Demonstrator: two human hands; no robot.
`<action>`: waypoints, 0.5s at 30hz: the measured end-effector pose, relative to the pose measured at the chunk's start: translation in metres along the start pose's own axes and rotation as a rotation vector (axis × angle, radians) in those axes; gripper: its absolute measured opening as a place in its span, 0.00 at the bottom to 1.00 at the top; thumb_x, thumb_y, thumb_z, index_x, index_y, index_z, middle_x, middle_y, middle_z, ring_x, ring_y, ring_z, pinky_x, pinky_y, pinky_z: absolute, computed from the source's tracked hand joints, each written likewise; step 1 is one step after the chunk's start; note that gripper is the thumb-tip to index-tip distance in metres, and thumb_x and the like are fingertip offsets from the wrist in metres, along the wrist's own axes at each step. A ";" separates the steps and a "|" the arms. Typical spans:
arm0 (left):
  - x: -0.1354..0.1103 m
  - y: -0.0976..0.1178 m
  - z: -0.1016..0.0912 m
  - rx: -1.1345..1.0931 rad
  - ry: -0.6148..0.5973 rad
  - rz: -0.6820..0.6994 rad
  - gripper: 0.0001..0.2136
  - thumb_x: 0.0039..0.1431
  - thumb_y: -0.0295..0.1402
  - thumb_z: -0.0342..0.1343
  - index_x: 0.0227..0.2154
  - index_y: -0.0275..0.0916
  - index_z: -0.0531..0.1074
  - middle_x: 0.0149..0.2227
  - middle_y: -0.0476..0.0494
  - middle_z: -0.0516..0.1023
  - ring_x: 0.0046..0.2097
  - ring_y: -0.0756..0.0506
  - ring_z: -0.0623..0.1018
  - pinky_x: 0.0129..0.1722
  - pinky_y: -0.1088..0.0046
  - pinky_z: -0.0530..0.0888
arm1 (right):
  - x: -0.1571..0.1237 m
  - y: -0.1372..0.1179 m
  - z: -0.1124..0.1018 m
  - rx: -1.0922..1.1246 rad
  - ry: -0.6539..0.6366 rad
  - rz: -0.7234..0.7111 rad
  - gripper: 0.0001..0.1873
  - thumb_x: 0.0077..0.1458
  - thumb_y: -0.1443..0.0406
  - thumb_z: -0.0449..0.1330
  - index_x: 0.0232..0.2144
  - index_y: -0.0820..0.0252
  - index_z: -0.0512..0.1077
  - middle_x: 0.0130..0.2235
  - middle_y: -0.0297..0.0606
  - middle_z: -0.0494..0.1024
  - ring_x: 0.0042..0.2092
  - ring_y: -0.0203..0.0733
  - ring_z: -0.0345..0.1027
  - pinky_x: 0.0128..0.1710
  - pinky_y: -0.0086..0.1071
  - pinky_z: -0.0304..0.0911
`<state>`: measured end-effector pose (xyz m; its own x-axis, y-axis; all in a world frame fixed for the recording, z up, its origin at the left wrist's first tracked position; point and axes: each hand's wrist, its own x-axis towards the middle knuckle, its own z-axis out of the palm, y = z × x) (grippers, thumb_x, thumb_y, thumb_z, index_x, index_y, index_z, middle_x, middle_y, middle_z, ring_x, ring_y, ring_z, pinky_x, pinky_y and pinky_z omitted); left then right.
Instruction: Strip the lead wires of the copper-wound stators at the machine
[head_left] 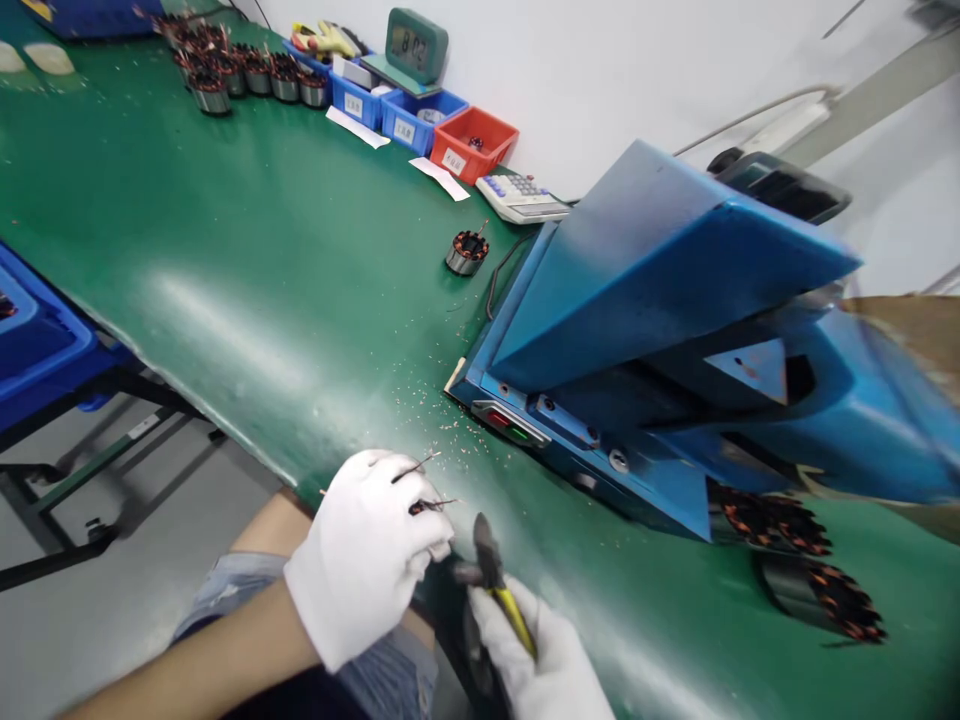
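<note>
My left hand (375, 550), in a white glove, is wrapped round a motor stator (424, 507). The glove hides most of it; a dark bit and thin copper wire ends poke out between the fingers. Also gloved in white, my right hand (532, 645) grips wire cutters (489, 552) with yellow-and-black handles. Their dark jaws point up, just right of the left hand and apart from the wires. Both hands are over the front edge of the green table (247, 250).
Small wire clippings (450, 440) litter the table ahead. A blue machine (600, 350) stands at right, with more stators (821, 595) beside it. One stator (466, 253) sits near a calculator (521, 198). Behind are blue bins (420, 115), a red bin (474, 145), a clock (416, 45) and several stators (210, 92).
</note>
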<state>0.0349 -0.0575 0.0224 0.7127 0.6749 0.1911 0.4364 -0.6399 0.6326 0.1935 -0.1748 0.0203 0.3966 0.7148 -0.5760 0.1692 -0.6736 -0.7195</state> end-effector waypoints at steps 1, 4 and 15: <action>0.000 -0.001 -0.001 -0.008 -0.010 0.019 0.07 0.56 0.25 0.55 0.27 0.43 0.73 0.33 0.50 0.75 0.42 0.44 0.71 0.49 0.59 0.65 | 0.003 0.000 -0.004 0.045 0.023 0.006 0.32 0.44 0.38 0.59 0.30 0.61 0.77 0.21 0.36 0.74 0.24 0.41 0.65 0.24 0.31 0.63; 0.000 -0.007 -0.009 -0.015 -0.112 0.100 0.03 0.60 0.32 0.56 0.33 0.46 0.74 0.34 0.52 0.75 0.41 0.44 0.71 0.50 0.60 0.64 | 0.009 0.001 -0.017 0.060 0.189 -0.071 0.27 0.43 0.42 0.63 0.31 0.60 0.78 0.25 0.37 0.76 0.27 0.42 0.68 0.29 0.31 0.66; 0.010 0.002 -0.011 0.111 -0.251 -0.015 0.06 0.65 0.32 0.51 0.33 0.41 0.72 0.31 0.49 0.76 0.35 0.44 0.71 0.36 0.66 0.63 | 0.002 -0.008 -0.016 0.120 0.032 -0.173 0.23 0.48 0.48 0.63 0.39 0.59 0.79 0.34 0.42 0.82 0.39 0.52 0.76 0.42 0.37 0.70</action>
<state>0.0367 -0.0479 0.0334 0.8137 0.5810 -0.0184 0.4953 -0.6766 0.5449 0.2075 -0.1711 0.0306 0.4001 0.8100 -0.4287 0.1290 -0.5129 -0.8487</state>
